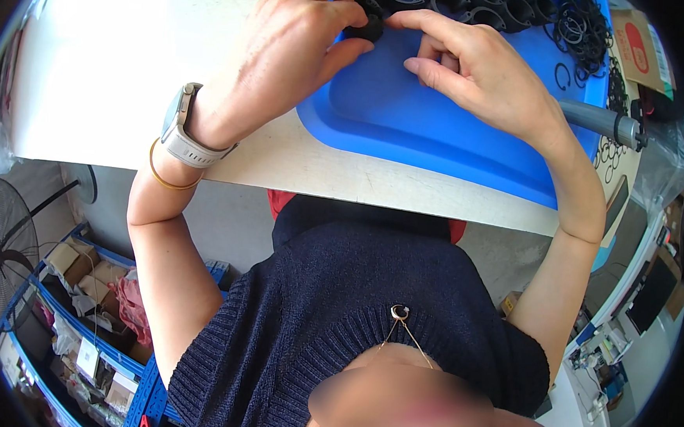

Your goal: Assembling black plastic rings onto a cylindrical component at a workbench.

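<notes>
Hands (pixel 289 58) (pixel 484 73) at black part (pixel 366 29) (carton (pixel 649 76) right bears red label (pixel 636 47))

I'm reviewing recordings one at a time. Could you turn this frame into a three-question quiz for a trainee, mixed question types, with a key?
1. What colour is the tray?
(a) red
(b) blue
(c) green

2. True or false: the watch is worn on the left wrist.

3. Fill in the missing word: the black part is pinched by the ____ hand.

Key:
1. (b)
2. True
3. Left; that is, the left hand.
</notes>
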A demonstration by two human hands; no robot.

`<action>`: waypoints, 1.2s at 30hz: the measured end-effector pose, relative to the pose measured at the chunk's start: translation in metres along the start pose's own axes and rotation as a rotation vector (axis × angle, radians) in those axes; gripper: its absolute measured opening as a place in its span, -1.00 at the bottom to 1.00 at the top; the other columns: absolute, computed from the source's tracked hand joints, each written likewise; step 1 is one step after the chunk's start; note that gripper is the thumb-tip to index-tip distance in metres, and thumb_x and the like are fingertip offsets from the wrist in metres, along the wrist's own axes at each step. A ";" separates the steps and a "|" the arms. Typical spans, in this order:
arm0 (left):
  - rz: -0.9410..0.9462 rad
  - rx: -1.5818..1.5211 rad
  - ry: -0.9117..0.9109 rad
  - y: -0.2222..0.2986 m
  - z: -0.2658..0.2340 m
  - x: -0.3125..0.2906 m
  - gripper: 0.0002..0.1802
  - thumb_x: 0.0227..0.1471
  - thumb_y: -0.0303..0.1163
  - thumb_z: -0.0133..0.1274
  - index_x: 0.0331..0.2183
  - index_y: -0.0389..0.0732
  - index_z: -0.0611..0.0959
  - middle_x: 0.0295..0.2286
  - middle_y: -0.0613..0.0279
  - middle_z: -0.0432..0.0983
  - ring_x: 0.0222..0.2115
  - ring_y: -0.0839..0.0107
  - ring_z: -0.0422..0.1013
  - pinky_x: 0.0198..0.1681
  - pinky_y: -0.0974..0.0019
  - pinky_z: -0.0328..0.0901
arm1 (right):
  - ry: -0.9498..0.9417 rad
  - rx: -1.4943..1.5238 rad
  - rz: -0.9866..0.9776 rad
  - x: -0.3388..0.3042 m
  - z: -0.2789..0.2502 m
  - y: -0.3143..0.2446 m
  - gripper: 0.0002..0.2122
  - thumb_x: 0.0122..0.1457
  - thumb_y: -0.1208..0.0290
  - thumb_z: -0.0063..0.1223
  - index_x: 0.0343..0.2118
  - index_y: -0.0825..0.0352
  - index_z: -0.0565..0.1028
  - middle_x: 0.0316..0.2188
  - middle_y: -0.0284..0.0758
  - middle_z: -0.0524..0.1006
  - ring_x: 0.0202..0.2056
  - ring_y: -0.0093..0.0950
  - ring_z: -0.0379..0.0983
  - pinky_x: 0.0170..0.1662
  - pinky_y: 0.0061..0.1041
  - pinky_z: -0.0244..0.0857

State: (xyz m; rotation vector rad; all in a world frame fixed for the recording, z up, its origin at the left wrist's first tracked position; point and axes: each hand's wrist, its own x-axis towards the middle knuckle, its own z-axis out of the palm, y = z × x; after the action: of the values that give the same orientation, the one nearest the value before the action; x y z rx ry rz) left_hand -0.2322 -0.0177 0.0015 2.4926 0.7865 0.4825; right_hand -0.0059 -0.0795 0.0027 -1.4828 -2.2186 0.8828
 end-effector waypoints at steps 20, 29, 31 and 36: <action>0.008 0.026 0.000 0.002 0.001 0.000 -0.81 -0.18 -0.52 0.35 -0.41 -0.34 0.72 -0.33 0.12 0.38 -0.23 0.19 0.35 -0.17 0.23 0.32 | -0.029 0.040 -0.002 0.000 0.004 0.002 -0.64 0.17 0.44 0.14 0.05 0.36 0.49 -0.50 -0.16 0.60 -0.44 -0.24 0.58 -0.32 -0.29 0.41; 0.008 0.039 -0.005 -0.001 0.004 0.001 -0.81 -0.19 -0.53 0.35 -0.41 -0.32 0.72 -0.32 0.14 0.37 -0.22 0.18 0.34 -0.15 0.23 0.31 | -0.039 0.051 0.017 0.001 0.004 0.003 -0.65 0.17 0.43 0.14 0.03 0.36 0.50 -0.51 -0.16 0.60 -0.45 -0.24 0.58 -0.33 -0.29 0.41; -0.026 0.048 -0.029 0.002 0.002 0.001 -0.81 -0.18 -0.53 0.34 -0.41 -0.32 0.71 -0.31 0.14 0.37 -0.22 0.18 0.34 -0.14 0.22 0.31 | -0.032 0.034 0.015 0.001 0.004 0.002 -0.65 0.17 0.43 0.14 0.02 0.37 0.51 -0.52 -0.16 0.59 -0.46 -0.24 0.58 -0.33 -0.30 0.41; 0.008 0.059 -0.003 0.000 0.004 0.001 -0.82 -0.19 -0.55 0.32 -0.42 -0.33 0.70 -0.30 0.12 0.37 -0.20 0.17 0.33 -0.12 0.21 0.30 | -0.043 -0.014 0.006 -0.001 0.002 -0.002 -0.69 0.16 0.43 0.14 -0.02 0.32 0.55 -0.48 -0.12 0.62 -0.41 -0.17 0.60 -0.27 -0.26 0.45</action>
State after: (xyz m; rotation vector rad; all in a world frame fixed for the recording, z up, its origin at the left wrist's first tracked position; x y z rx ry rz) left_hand -0.2301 -0.0187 -0.0011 2.5507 0.8003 0.4645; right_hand -0.0082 -0.0817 0.0022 -1.4913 -2.2558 0.9112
